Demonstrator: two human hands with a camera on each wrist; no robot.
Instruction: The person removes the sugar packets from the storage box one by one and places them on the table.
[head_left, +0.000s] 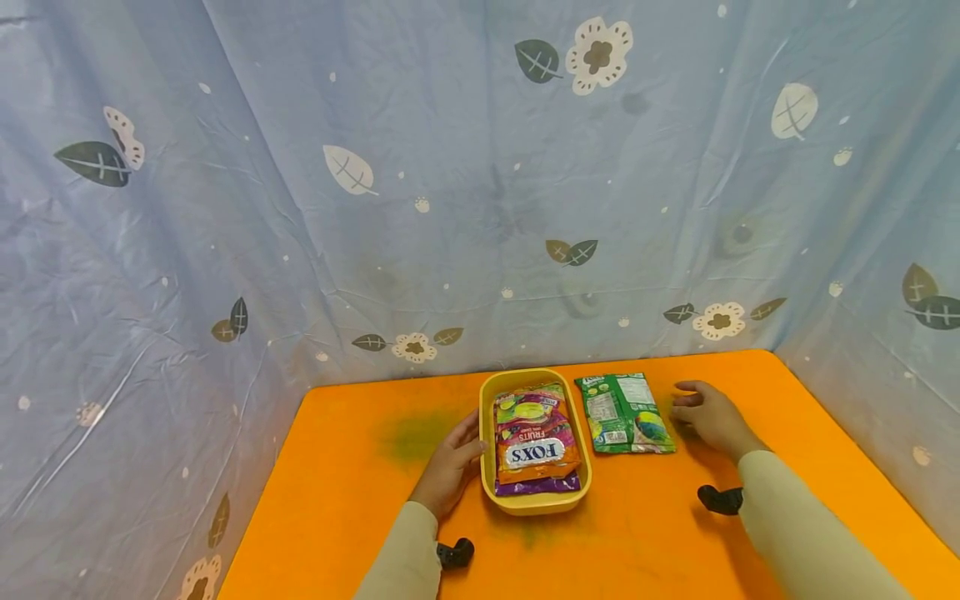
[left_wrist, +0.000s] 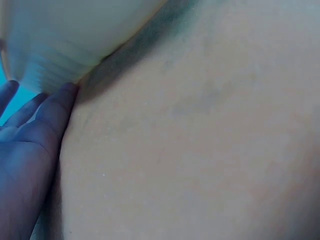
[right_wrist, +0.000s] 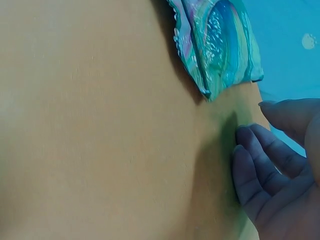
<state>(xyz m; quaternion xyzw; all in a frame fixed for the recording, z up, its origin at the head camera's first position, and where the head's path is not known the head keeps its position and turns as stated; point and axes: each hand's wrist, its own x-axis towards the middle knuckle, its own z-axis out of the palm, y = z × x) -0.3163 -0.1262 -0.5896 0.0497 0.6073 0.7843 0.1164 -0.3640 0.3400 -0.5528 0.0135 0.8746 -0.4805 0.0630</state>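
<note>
A yellow plastic tub (head_left: 536, 503) stands on the orange table, holding an orange-and-purple FOX'S candy bag (head_left: 534, 425) on top of a purple packet (head_left: 537, 486). My left hand (head_left: 450, 462) rests against the tub's left wall, thumb near the rim. In the left wrist view its fairly straight fingers (left_wrist: 50, 107) touch the tub's outer side (left_wrist: 75, 45). To the right of the tub lies a green candy bag (head_left: 626, 414), back side up. Just beyond that bag's right edge is my right hand (head_left: 712, 417), its fingers loosely bent and holding nothing.
The orange table (head_left: 360, 500) bears dark greenish smudges. A pale blue curtain (head_left: 480, 208) with leaf and flower prints encloses the back and both sides. Black wrist mounts (head_left: 720, 500) stick out from both sleeves.
</note>
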